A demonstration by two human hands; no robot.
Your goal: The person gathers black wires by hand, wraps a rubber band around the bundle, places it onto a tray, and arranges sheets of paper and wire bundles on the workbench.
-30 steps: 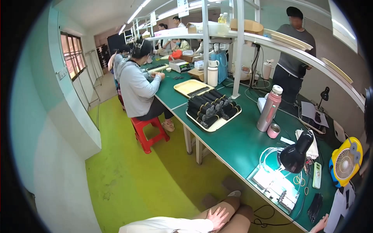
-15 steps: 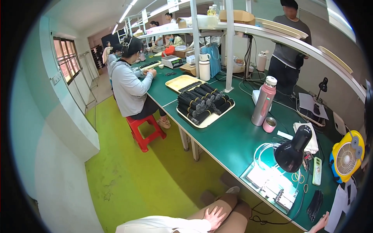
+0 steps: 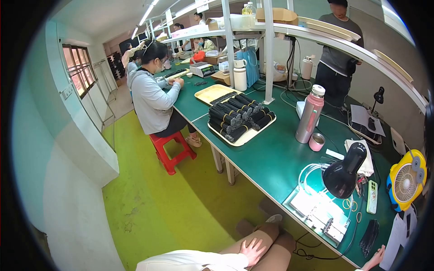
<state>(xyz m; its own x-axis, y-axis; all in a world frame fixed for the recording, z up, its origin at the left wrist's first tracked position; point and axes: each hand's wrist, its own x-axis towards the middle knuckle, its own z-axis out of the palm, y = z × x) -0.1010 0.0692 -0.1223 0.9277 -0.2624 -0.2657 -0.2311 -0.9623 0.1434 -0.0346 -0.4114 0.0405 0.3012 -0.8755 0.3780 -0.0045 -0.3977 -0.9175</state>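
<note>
My left hand (image 3: pixel 253 251) lies flat on my thigh with its fingers spread, holding nothing. At the lower right, my right hand (image 3: pixel 375 259) rests by the table's edge, its fingers stretched out beside a white paper sheet (image 3: pixel 389 246); nothing shows in it. A small bundle of thin black strips (image 3: pixel 369 235) lies just beyond that hand. Farther in stands a metal fixture (image 3: pixel 316 212) with clear tubing (image 3: pixel 308 176), brightly lit by a black desk lamp (image 3: pixel 341 178).
Bundled black cables (image 3: pixel 235 115) fill a cream tray (image 3: pixel 242 141). A pink-silver flask (image 3: pixel 310 115), its cup (image 3: pixel 317 142), a phone (image 3: pixel 372 197) and a yellow fan (image 3: pixel 407 180) stand or lie on the green table. A co-worker (image 3: pixel 153 95) sits on a red stool (image 3: pixel 169 151).
The view has shifted slightly, so things sit a little farther right. The seated co-worker's head has turned toward the table. My hands keep their places on the thigh and by the table's edge.
</note>
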